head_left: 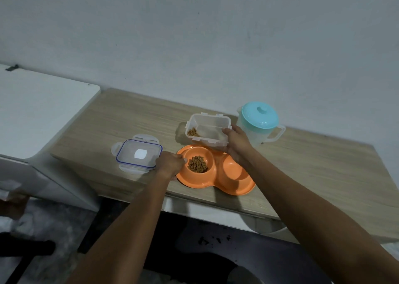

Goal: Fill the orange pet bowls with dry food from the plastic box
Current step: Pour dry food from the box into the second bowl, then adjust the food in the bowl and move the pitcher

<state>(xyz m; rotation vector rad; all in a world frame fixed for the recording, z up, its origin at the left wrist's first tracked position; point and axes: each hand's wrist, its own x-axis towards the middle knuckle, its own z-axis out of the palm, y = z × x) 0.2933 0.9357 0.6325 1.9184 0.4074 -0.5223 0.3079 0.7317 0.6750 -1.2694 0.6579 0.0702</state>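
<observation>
Wooden table (313, 167) carries orange double bowl (218, 181), lid (138, 153), jug (258, 125).

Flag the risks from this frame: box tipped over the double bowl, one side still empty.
1. The plastic box, tilted in the right hand, has little kibble left, likely too little for the empty right bowl.
2. The orange bowls sit near the counter edge; the left hand gripping the rim could nudge them off.
3. The jug stands close behind the right hand; an easy bump.

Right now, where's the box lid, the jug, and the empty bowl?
box lid (138, 154), head view, on its clear middle panel.
jug (259, 116), head view, on its blue cap.
empty bowl (234, 168), head view, on its orange inside.
</observation>
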